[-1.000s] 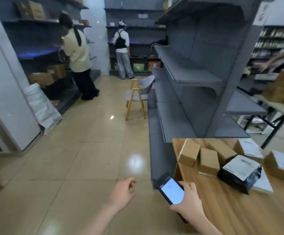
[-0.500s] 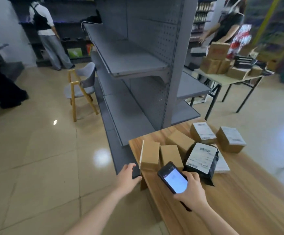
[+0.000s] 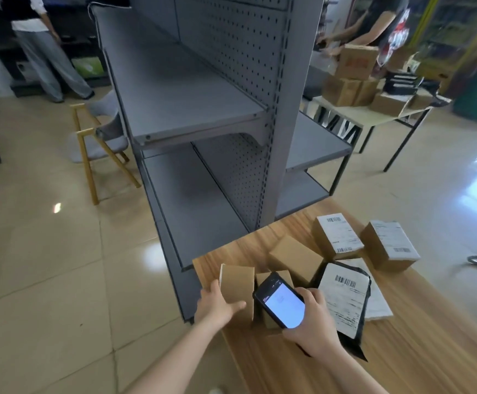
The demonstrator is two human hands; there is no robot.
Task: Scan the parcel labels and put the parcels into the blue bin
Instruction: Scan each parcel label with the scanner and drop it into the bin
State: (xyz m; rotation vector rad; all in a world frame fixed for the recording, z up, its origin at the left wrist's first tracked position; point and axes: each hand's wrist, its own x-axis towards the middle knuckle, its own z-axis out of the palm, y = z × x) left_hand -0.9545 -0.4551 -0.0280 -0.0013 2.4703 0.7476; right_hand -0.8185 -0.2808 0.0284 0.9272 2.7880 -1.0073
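A small cardboard box point(image 3: 236, 291), standing on its narrow side at the near left corner of the wooden table point(image 3: 419, 348), is clasped by the left hand point(image 3: 217, 304), the thumb laid on the side where a white label edge shows and the fingers spread across the brown front face. Just beside it, a phone point(image 3: 281, 304) with a lit screen is gripped in the right hand point(image 3: 314, 325) and held over a second box. Further right a black mailing bag point(image 3: 345, 305) with a barcode label is seen, and beyond it two labelled boxes point(image 3: 337, 237). The clasped box is judged light and stiff, best pinched across opposite flat faces; the bag is likely limp and slippery. No blue bin is in view.
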